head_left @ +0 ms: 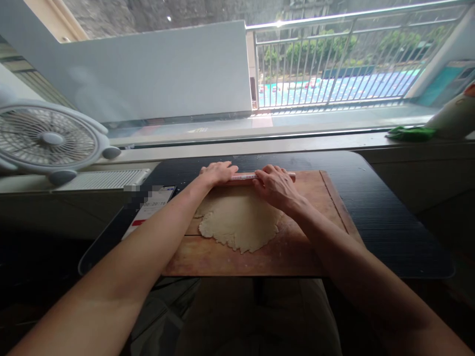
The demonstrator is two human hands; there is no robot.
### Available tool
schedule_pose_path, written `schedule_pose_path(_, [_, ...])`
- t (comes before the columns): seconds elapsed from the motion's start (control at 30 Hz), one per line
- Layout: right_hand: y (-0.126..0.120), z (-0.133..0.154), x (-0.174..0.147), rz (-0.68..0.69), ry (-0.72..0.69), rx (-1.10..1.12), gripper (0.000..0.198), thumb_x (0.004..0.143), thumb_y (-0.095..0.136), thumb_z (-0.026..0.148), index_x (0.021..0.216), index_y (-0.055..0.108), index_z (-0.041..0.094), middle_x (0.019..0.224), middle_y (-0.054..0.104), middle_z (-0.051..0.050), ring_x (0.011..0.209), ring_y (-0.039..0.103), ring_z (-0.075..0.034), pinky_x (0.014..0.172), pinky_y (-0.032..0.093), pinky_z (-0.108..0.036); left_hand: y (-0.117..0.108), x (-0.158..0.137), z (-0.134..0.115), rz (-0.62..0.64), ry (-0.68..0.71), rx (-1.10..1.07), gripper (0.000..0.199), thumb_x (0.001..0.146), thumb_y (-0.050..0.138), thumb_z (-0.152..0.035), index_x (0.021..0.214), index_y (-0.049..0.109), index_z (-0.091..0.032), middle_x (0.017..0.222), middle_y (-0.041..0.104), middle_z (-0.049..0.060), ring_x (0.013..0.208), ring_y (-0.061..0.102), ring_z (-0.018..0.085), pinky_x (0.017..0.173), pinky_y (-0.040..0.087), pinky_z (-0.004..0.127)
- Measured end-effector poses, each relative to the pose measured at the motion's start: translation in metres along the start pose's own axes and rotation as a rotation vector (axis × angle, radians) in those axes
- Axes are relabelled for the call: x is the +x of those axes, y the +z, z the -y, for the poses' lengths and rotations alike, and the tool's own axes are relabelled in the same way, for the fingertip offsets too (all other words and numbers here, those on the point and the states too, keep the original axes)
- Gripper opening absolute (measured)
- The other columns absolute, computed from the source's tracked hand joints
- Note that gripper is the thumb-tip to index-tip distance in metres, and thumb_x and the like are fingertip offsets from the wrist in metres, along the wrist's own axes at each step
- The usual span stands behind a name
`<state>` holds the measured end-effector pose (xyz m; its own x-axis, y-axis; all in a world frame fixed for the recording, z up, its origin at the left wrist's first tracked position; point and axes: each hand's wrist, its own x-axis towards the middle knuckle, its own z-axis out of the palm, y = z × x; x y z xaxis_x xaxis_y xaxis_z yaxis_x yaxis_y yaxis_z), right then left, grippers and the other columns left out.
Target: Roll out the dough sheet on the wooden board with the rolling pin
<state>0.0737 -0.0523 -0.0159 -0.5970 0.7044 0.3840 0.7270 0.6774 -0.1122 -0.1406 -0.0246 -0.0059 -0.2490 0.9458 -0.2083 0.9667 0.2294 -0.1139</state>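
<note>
A flat, ragged-edged sheet of pale dough [241, 217] lies on a wooden board [230, 259]. Across its far edge rests a rolling pin [243, 177], pinkish-brown with a printed white strip along its middle. My left hand [218, 173] curls over the pin's left part. On the right part sits my right hand [275, 183], fingers bent over the wood, with the pin's end poking out beyond it. The two hands are a short way apart. Both palms hide parts of the pin, and its left end does not show.
The board lies on a dark table [386, 232] with rounded corners. A phone [150, 210] is at the left, partly behind my left forearm. A white fan [50, 138] stands on the sill at left. A green cloth [411, 133] is at right, by the window.
</note>
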Motion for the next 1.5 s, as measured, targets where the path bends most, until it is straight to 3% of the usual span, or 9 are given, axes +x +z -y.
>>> schedule_pose_path(0.13, [-0.001, -0.003, 0.001, 0.014, 0.004, -0.006, 0.035, 0.092, 0.029, 0.039, 0.092, 0.058, 0.019, 0.093, 0.055, -0.007, 0.083, 0.047, -0.018, 0.075, 0.029, -0.030, 0.000, 0.004, 0.002, -0.014, 0.019, -0.043, 0.054, 0.081, 0.019, -0.058, 0.118, 0.048, -0.032, 0.130, 0.047, 0.005, 0.114, 0.044, 0.029, 0.089, 0.034, 0.051])
schedule_pose_path(0.3, [-0.007, 0.005, 0.000, 0.099, -0.006, 0.000, 0.039, 0.092, 0.028, 0.039, 0.089, 0.061, 0.020, 0.088, 0.058, -0.005, 0.080, 0.050, -0.017, 0.072, 0.031, -0.028, 0.009, -0.039, 0.000, -0.161, 0.068, -0.027, 0.048, 0.086, 0.016, -0.048, 0.101, 0.058, -0.030, 0.118, 0.057, 0.002, 0.109, 0.048, 0.024, 0.089, 0.036, 0.045])
schedule_pose_path(0.43, [-0.012, 0.014, -0.001, 0.137, -0.017, 0.023, 0.044, 0.093, 0.024, 0.038, 0.084, 0.062, 0.018, 0.088, 0.060, -0.006, 0.080, 0.052, -0.016, 0.072, 0.033, -0.026, 0.023, -0.083, -0.001, -0.392, 0.137, 0.003, 0.046, 0.088, 0.017, -0.044, 0.109, 0.054, -0.029, 0.123, 0.053, 0.000, 0.116, 0.042, 0.019, 0.098, 0.030, 0.036])
schedule_pose_path(0.53, [-0.014, 0.016, 0.000, 0.139, -0.017, 0.016, 0.044, 0.093, 0.025, 0.038, 0.082, 0.062, 0.017, 0.085, 0.061, -0.006, 0.079, 0.053, -0.016, 0.070, 0.034, -0.025, 0.025, -0.095, 0.000, -0.418, 0.148, 0.000, 0.047, 0.088, 0.017, -0.044, 0.118, 0.048, -0.026, 0.129, 0.047, 0.002, 0.121, 0.037, 0.019, 0.101, 0.027, 0.035])
schedule_pose_path(0.77, [-0.011, 0.008, 0.002, 0.104, 0.016, -0.016, 0.046, 0.093, 0.024, 0.038, 0.081, 0.063, 0.018, 0.085, 0.061, -0.006, 0.079, 0.052, -0.016, 0.069, 0.036, -0.026, 0.002, -0.034, -0.004, -0.035, 0.036, -0.061, 0.046, 0.082, 0.024, -0.051, 0.114, 0.051, -0.032, 0.124, 0.053, 0.004, 0.113, 0.045, 0.027, 0.091, 0.033, 0.050])
schedule_pose_path(0.93, [-0.007, -0.001, 0.003, 0.102, 0.060, -0.002, 0.046, 0.093, 0.023, 0.037, 0.083, 0.064, 0.020, 0.087, 0.060, -0.006, 0.084, 0.051, -0.017, 0.072, 0.035, -0.026, -0.001, 0.013, -0.010, -0.017, -0.062, -0.090, 0.056, 0.075, 0.030, -0.056, 0.121, 0.046, -0.029, 0.131, 0.045, 0.009, 0.116, 0.042, 0.033, 0.089, 0.033, 0.053])
schedule_pose_path(1.07, [-0.008, -0.003, 0.003, 0.106, 0.089, 0.001, 0.046, 0.093, 0.023, 0.039, 0.084, 0.064, 0.021, 0.088, 0.059, -0.006, 0.086, 0.050, -0.017, 0.072, 0.035, -0.026, 0.002, 0.017, -0.009, -0.059, -0.057, -0.092, 0.054, 0.075, 0.030, -0.056, 0.119, 0.048, -0.029, 0.130, 0.047, 0.009, 0.116, 0.042, 0.032, 0.091, 0.031, 0.053])
schedule_pose_path(1.3, [-0.010, 0.008, 0.001, 0.097, 0.031, -0.003, 0.047, 0.093, 0.022, 0.038, 0.078, 0.064, 0.020, 0.083, 0.059, -0.005, 0.077, 0.051, -0.016, 0.069, 0.034, -0.026, 0.011, -0.052, -0.004, -0.254, 0.092, -0.047, 0.047, 0.085, 0.018, -0.048, 0.102, 0.057, -0.030, 0.116, 0.057, 0.002, 0.109, 0.046, 0.023, 0.092, 0.032, 0.044])
schedule_pose_path(1.5, [-0.010, 0.014, -0.001, 0.087, 0.006, 0.007, 0.046, 0.093, 0.025, 0.037, 0.077, 0.063, 0.017, 0.082, 0.059, -0.006, 0.076, 0.051, -0.015, 0.068, 0.034, -0.025, 0.024, -0.109, -0.007, -0.440, 0.117, -0.056, 0.049, 0.087, 0.016, -0.047, 0.122, 0.045, -0.028, 0.131, 0.046, 0.000, 0.119, 0.038, 0.020, 0.100, 0.026, 0.035])
